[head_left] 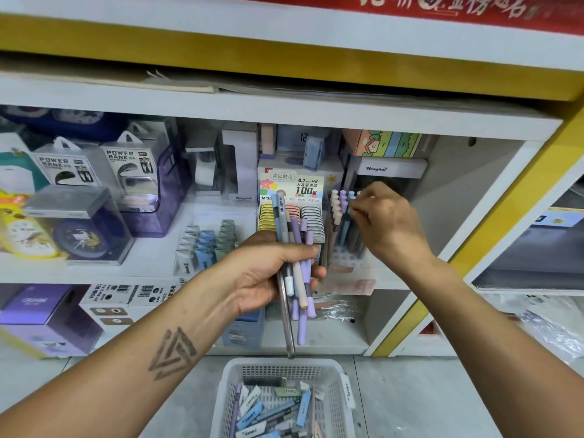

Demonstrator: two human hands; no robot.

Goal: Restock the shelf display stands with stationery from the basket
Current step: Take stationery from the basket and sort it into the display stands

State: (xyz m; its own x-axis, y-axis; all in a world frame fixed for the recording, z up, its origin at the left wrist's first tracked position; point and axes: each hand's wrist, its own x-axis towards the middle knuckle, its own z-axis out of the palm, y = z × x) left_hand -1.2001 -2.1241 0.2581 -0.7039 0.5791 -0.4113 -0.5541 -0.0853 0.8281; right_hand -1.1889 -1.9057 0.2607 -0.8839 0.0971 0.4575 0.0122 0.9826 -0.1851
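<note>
In front of me stands a white shelving unit [284, 109] with yellow trim [493, 222] along its top and right upright. A red banner [442, 7] with pale lettering runs above it. Below lies a pale grey tiled floor [426, 399], evenly lit.

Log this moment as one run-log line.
left hand: grips pen bundle | right hand: at pen stand | basket: stock remains

Bright, even light. Glare on the clear boxes [132, 172] left of the hands; shelf back dim. Edges bow from the wide lens; far-left items blur.
</note>
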